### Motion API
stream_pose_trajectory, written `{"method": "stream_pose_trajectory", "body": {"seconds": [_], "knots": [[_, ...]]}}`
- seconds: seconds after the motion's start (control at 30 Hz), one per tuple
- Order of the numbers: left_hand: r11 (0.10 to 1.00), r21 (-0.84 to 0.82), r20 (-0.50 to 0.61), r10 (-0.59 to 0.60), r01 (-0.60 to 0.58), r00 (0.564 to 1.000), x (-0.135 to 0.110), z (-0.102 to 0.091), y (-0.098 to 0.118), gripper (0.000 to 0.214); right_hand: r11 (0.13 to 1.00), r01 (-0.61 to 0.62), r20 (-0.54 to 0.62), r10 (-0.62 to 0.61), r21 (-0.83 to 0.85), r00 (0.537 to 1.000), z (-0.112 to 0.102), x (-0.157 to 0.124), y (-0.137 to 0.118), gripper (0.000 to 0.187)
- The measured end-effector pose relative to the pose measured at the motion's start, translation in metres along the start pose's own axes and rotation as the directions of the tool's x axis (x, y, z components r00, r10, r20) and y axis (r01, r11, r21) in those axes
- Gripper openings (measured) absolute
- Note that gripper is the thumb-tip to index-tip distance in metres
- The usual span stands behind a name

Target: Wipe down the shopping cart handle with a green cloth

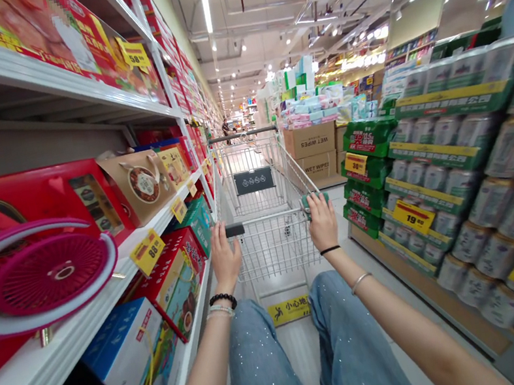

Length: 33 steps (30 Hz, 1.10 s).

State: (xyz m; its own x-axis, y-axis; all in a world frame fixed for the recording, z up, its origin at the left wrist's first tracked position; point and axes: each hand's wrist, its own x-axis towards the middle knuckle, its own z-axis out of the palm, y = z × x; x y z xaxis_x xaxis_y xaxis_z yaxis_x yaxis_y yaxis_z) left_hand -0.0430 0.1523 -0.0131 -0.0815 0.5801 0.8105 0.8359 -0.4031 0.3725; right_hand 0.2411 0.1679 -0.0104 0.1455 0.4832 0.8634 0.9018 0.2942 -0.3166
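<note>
A metal wire shopping cart (273,243) stands in the aisle in front of my legs. My left hand (225,258) grips the left end of its near side, beside a dark grey handle piece (234,229). On the right corner, my right hand (323,224) is wrapped over the cart's edge, where a green grip (307,205) shows by the fingers. The undersides of both hands are hidden. A dark panel (253,180) with round symbols hangs at the cart's far end.
Shelves (46,97) of boxed goods run close along the left, with a magenta round fan (64,269) at their edge. Stacked can packs (432,171) line the right; wet wipes cartons (314,152) stand farther ahead. A yellow warning sticker (289,311) lies on the floor.
</note>
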Motion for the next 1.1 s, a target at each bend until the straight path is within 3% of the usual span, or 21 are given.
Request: {"method": "stream_pose_trajectory", "body": {"seconds": [0.23, 0.37, 0.43, 0.53, 0.67, 0.73, 0.83, 0.97, 1.1], "knots": [[0.999, 0.005, 0.005, -0.048, 0.048, 0.999, -0.004, 0.003, 0.01, 0.077, 0.995, 0.094, 0.024, -0.095, 0.036, 0.995, 0.033, -0.011, -0.075, 0.052], [0.998, -0.02, -0.008, -0.059, 0.059, 0.998, -0.005, 0.001, 0.012, 0.078, 0.972, 0.213, 0.126, -0.224, 0.101, 0.966, 0.044, -0.013, -0.117, 0.052], [0.998, -0.031, 0.004, -0.063, 0.063, 0.998, -0.004, -0.004, 0.011, 0.076, 0.951, 0.278, 0.182, -0.299, 0.134, 0.937, 0.042, -0.012, -0.12, 0.054], [0.997, -0.035, 0.032, -0.068, 0.069, 0.997, -0.002, -0.015, 0.01, 0.069, 0.945, 0.293, 0.212, -0.319, 0.146, 0.924, 0.027, -0.008, -0.096, 0.06], [0.995, -0.049, 0.061, -0.079, 0.082, 0.995, -0.003, -0.023, 0.013, 0.068, 0.988, 0.124, 0.149, -0.137, 0.095, 0.979, 0.01, -0.005, -0.051, 0.064], [0.993, -0.063, 0.065, -0.092, 0.096, 0.994, -0.004, -0.021, 0.016, 0.07, 0.993, 0.057, 0.109, -0.068, 0.1, 0.992, 0.011, -0.007, -0.047, 0.064], [0.991, -0.083, 0.051, -0.102, 0.106, 0.993, -0.006, -0.017, 0.021, 0.071, 0.988, 0.031, 0.087, -0.045, 0.152, 0.995, 0.023, -0.014, -0.073, 0.063], [0.982, -0.132, 0.035, -0.128, 0.132, 0.991, -0.007, -0.016, 0.024, 0.07, 0.959, 0.094, 0.179, -0.146, 0.268, 0.973, 0.039, -0.018, -0.125, 0.06], [0.946, -0.271, 0.055, -0.171, 0.18, 0.984, -0.004, -0.017, 0.014, 0.07, 0.917, 0.011, 0.263, -0.126, 0.399, 0.957, 0.04, 0.01, -0.145, 0.064]]}}
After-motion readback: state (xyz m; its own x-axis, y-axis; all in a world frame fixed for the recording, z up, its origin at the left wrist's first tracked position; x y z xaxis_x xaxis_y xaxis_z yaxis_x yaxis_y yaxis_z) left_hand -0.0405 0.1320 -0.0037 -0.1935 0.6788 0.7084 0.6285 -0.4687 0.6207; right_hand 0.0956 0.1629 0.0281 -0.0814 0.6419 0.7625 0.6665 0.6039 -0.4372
